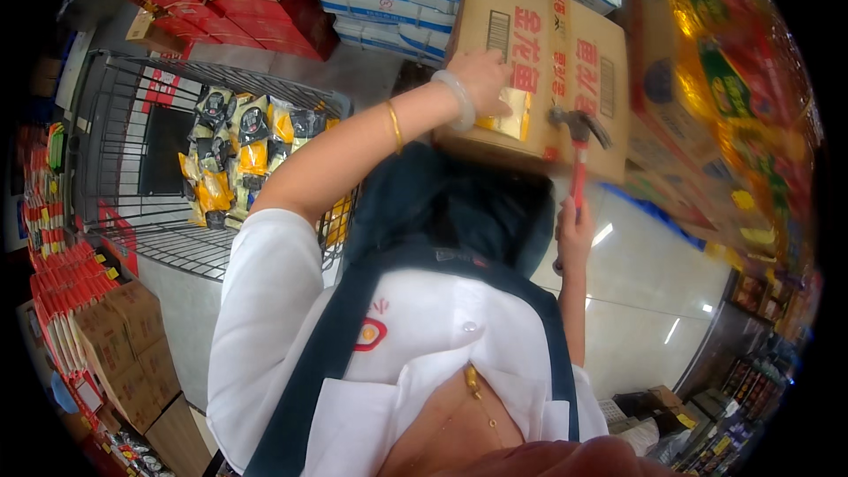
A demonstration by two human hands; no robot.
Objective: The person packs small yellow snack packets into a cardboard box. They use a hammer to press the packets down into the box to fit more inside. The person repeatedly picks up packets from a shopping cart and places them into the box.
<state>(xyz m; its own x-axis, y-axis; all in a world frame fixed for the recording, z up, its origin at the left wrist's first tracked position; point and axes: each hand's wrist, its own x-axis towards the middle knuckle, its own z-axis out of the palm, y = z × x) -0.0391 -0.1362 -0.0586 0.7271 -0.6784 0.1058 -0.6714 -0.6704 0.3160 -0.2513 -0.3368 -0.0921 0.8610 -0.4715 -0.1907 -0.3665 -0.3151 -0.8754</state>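
A large brown cardboard carton [596, 36], printed with red characters and barcodes, stands in front of me. Lying on its top near the front edge is a small packet [517, 116] in yellow and gold foil. My left hand [480, 83] rests over the packet's left side, thumb on it, and seems to hold it in place; the fingertips are partly hidden. With my right hand [575, 232] I grip the red handle of a claw hammer [580, 146]. The hammer's metal head is over the carton, just right of the packet.
At left is a wire shopping cart [152, 238] with several black and yellow food packets [252, 122]. Red boxes [252, 0] and white-blue packages [391, 6] are stacked beyond. Shiny yellow-and-red packages [722, 79] and cartons line the right. More cartons [126, 344] stand lower left.
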